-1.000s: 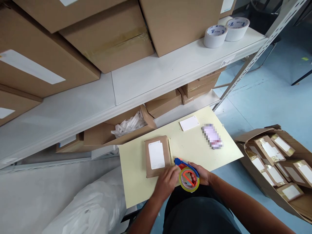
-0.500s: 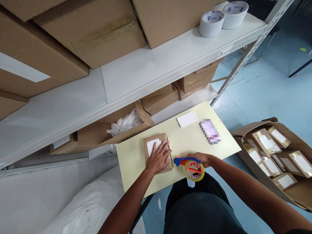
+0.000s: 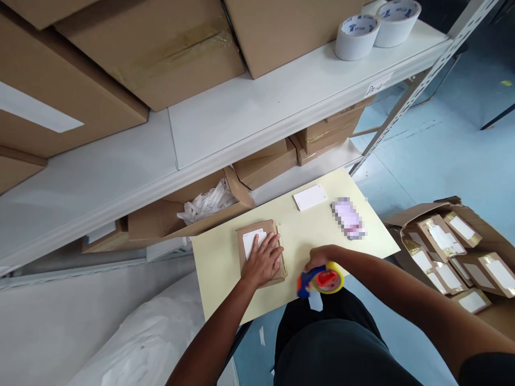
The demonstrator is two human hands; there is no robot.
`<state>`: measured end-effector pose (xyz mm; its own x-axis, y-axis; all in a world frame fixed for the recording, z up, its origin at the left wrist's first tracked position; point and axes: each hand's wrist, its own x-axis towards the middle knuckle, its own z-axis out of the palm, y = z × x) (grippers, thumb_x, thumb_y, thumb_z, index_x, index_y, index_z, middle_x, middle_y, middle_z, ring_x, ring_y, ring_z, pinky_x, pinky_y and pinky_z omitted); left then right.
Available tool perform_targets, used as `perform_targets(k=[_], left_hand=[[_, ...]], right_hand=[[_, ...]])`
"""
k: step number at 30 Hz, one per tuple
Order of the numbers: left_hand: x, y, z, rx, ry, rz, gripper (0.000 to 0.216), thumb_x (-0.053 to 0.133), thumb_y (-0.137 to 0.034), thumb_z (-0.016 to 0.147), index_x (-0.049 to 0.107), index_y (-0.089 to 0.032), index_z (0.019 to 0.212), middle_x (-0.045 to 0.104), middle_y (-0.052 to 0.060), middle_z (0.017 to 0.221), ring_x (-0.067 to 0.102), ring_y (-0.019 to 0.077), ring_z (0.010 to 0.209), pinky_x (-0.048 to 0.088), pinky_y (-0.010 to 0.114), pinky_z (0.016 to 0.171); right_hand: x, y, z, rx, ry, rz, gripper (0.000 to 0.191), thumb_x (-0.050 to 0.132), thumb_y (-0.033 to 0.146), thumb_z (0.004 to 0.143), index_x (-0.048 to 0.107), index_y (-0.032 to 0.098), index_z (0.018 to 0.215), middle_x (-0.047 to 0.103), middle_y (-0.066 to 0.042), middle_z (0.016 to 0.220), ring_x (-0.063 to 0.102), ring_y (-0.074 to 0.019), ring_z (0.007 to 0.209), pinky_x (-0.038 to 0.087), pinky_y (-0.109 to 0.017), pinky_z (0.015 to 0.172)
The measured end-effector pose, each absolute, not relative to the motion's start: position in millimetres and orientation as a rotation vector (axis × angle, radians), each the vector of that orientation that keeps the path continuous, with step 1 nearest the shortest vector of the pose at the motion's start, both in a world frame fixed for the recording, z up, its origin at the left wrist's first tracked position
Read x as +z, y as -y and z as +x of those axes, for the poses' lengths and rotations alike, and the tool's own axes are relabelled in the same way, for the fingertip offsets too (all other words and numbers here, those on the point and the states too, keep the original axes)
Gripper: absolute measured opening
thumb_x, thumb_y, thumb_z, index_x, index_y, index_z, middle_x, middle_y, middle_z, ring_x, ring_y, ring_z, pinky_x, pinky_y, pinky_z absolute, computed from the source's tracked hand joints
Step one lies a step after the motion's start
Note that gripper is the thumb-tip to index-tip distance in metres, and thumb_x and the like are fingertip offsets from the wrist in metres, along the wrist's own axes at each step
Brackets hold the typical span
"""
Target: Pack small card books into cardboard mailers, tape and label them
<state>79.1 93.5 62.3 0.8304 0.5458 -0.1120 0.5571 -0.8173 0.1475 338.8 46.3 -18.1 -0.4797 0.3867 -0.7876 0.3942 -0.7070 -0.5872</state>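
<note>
A small cardboard box (image 3: 246, 262) with a white label (image 3: 250, 241) lies on the pale yellow table (image 3: 225, 305). My left hand (image 3: 263, 260) rests flat on its top, fingers spread, partly covering the label. Tape runs along the box's right edge. My right hand (image 3: 321, 257) is closed round a blue tape dispenser (image 3: 306, 282) carrying a yellow-edged roll of tape (image 3: 336, 277). The dispenser is apart from the box, near the table's front edge, and slightly blurred. Farther back on the table lie a white card-like stack (image 3: 310, 197) and a pixelated phone-shaped object (image 3: 348, 217).
On the right floor stands a large open carton (image 3: 414, 214) with several labelled small boxes. A shelf (image 3: 273, 118) ahead bears big cartons (image 3: 298, 32) and two white tape rolls (image 3: 356, 45). Beneath it sits an open box (image 3: 161, 217) with white crumpled material (image 3: 209, 203).
My right hand has moved the tape dispenser away from the box's right edge and turned it, its front end now pointing down. My left hand stays on the box.
</note>
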Motion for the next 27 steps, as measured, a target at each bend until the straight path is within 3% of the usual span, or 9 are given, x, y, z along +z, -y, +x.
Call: perform_targets(k=[5, 14, 19, 23, 27], left_hand=[[64.5, -92.8, 79.9, -0.053, -0.872, 2.827, 0.034, 0.050, -0.028, 0.095, 0.067, -0.026, 0.125, 0.044, 0.007, 0.159, 0.032, 0.0291, 0.150, 0.004, 0.058, 0.127], [65.8, -85.1, 74.2, -0.008, -0.962, 2.822, 0.035, 0.047, -0.035, 0.098, 0.065, -0.024, 0.126, 0.043, 0.010, 0.159, 0.031, 0.0280, 0.151, 0.010, 0.058, 0.126], [69.5, -58.8, 68.5, -0.016, -0.999, 2.795, 0.048, 0.062, -0.044, 0.089, 0.060, -0.023, 0.132, 0.034, 0.016, 0.162, 0.025, 0.0344, 0.153, 0.013, 0.063, 0.124], [69.4, -44.3, 62.4, -0.070, -0.984, 2.791, 0.059, 0.070, -0.046, 0.081, 0.056, -0.026, 0.134, 0.026, 0.015, 0.166, 0.023, 0.0363, 0.153, 0.009, 0.066, 0.123], [65.7, -44.7, 56.3, -0.057, -1.024, 2.763, 0.053, 0.070, -0.043, 0.080, 0.058, -0.027, 0.129, 0.024, 0.011, 0.168, 0.022, 0.0339, 0.154, 0.006, 0.063, 0.124]], right_hand=[[-8.8, -13.4, 340.6, -2.552, -1.048, 1.702, 0.044, 0.075, 0.059, 0.073, 0.069, 0.019, 0.057, 0.068, -0.005, 0.057, 0.056, -0.0172, 0.052, 0.046, -0.034, 0.061], [37.5, 9.4, 388.9, -2.900, -0.459, 2.305, 0.048, 0.070, 0.062, 0.081, 0.074, 0.015, 0.085, 0.078, -0.015, 0.090, 0.070, -0.0260, 0.077, 0.056, -0.040, 0.077], [79.3, -1.0, 394.6, -3.152, -0.306, 2.460, 0.040, 0.066, 0.055, 0.087, 0.073, 0.016, 0.096, 0.077, -0.012, 0.096, 0.071, -0.0271, 0.088, 0.055, -0.041, 0.086], [129.4, -37.5, 395.2, -3.083, -0.863, 2.654, 0.033, 0.074, 0.047, 0.077, 0.071, 0.016, 0.089, 0.073, -0.007, 0.084, 0.066, -0.0240, 0.079, 0.051, -0.034, 0.075], [215.3, -94.0, 398.5, -2.476, -1.993, 2.664, 0.038, 0.069, 0.051, 0.080, 0.068, 0.014, 0.092, 0.066, -0.002, 0.076, 0.057, -0.0179, 0.070, 0.043, -0.029, 0.066]])
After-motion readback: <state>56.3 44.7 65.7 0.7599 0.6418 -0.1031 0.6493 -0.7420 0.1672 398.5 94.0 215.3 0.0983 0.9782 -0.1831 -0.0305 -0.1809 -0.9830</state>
